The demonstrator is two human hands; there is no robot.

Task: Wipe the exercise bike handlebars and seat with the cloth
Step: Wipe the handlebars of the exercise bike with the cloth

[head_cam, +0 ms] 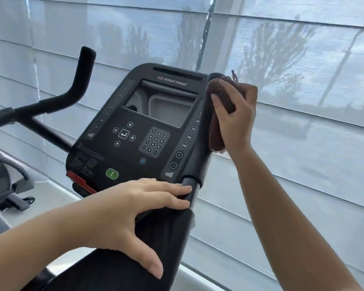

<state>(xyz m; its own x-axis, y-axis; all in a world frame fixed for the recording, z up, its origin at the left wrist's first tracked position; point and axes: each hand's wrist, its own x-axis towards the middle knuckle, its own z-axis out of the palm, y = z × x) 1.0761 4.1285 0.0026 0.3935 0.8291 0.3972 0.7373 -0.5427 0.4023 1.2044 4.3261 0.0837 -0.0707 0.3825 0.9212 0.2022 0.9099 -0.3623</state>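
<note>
A black exercise bike fills the middle of the head view, with its console [135, 127] facing me. The right handlebar [200, 156] rises beside the console. My right hand [235, 114] is wrapped around its upper end with a brown cloth [215, 133] pressed against the bar; the cloth's lower end hangs below my palm. My left hand [135, 206] rests flat on the lower bar just under the console, fingers spread, holding nothing. The left handlebar [80, 80] stands bare at the upper left. The seat is out of view.
Pale window blinds [303, 59] hang close behind the bike and to its right. Part of another grey machine [6, 181] sits at the far left on a light floor. A low white sill [198, 276] runs below the blinds.
</note>
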